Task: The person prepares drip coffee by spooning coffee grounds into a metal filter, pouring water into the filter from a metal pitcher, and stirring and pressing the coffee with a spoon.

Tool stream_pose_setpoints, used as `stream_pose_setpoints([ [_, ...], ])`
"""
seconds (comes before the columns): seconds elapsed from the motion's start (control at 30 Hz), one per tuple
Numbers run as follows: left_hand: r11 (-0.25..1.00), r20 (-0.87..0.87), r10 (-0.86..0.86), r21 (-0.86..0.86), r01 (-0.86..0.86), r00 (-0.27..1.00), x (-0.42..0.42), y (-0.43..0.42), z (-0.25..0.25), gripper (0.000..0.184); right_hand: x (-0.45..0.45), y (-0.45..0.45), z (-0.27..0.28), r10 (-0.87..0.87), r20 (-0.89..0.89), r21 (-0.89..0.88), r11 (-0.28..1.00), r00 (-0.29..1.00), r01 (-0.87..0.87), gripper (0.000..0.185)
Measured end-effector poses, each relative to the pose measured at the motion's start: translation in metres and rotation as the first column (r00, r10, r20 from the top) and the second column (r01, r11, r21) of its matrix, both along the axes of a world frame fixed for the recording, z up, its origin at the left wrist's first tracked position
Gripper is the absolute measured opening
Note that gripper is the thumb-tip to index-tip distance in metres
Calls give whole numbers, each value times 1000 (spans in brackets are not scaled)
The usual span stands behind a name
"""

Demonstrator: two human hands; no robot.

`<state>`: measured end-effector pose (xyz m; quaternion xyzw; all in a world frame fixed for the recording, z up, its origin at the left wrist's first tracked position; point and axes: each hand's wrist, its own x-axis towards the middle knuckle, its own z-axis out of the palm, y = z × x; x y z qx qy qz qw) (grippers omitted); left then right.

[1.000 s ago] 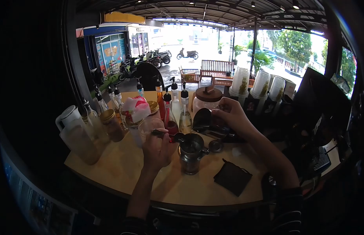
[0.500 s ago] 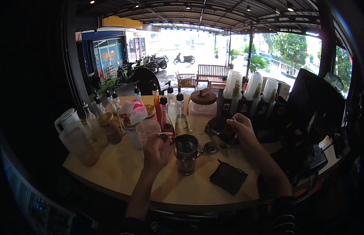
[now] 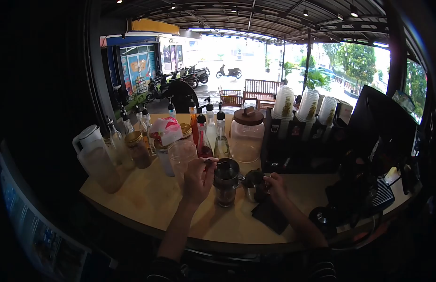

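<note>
My left hand (image 3: 197,181) is closed in a pinch on the dark handle of a small spoon (image 3: 209,161), whose end reaches the rim of a metal drip filter (image 3: 227,170). That filter sits on top of a clear glass (image 3: 225,197) on the counter. Just to the right, my right hand (image 3: 275,185) grips the handle of a small metal pitcher (image 3: 254,184). The pitcher is upright, beside the filter and glass, at the edge of a folded dark cloth (image 3: 269,216). What is inside the filter is too dark to make out.
Behind my hands stand several pump bottles (image 3: 221,141) and a wide jar with a brown lid (image 3: 246,141). A clear plastic tub (image 3: 181,152) and a pitcher with a white lid (image 3: 98,160) are left. Cup stacks (image 3: 306,105) rise from a dark holder, right of which is a dark screen (image 3: 363,117).
My right hand has brought the metal pitcher down from a raised, tilted position to upright beside the glass. My left hand keeps the spoon at the filter's rim. The view has shifted slightly.
</note>
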<state>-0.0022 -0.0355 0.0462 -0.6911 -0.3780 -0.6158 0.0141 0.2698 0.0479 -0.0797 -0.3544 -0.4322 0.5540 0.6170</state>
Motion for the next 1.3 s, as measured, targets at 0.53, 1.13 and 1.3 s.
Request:
stream_pose_setpoints([
  [0.53,991,-250,94,114,-67,964,3,11,-1,11,5,-10,21,-227,589,359,933,776,1,15],
  [1.13,967,-111,-101,-246,71,989,-11,13,-18,80,-67,-69,133,-604,518,843,479,605,-244,18],
  [1.3,871,-42,-240,-451,196,970,-2,36,-42,81,-79,-69,122,-680,483,873,419,552,-249,19],
])
